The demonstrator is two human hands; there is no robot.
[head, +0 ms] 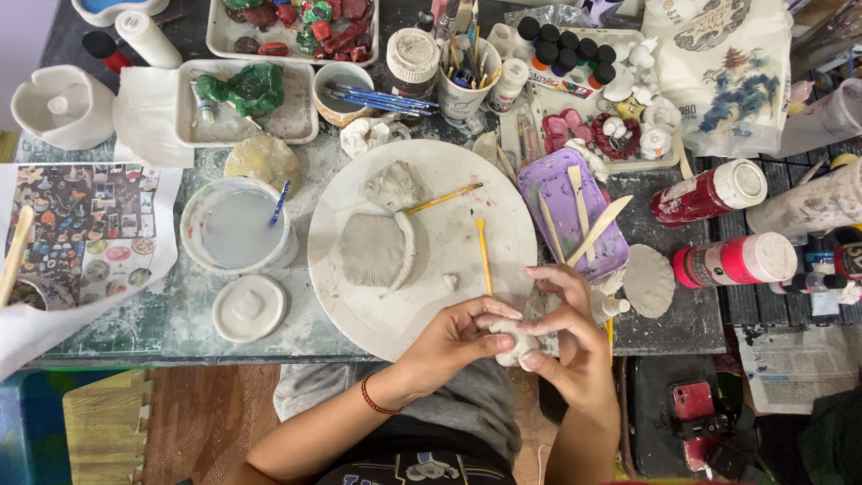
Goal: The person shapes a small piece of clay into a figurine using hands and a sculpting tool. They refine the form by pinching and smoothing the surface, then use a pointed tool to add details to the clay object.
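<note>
Looking over the tabletop (pixel 180 314), I see the round white board (pixel 422 305) with a ribbed clay slab (pixel 375 251) already shaped. My left hand (pixel 453 341) and right hand (pixel 566 337) both close around a small clay lump (pixel 516 346) at the near edge — not yet formed, not yet joined.

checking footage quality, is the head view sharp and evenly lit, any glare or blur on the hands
Head view: soft, even light, shadows faint; left hand, right hand and the clay lump between them look sharp; no strong glare on the round white board; edges bow slightly.
</note>
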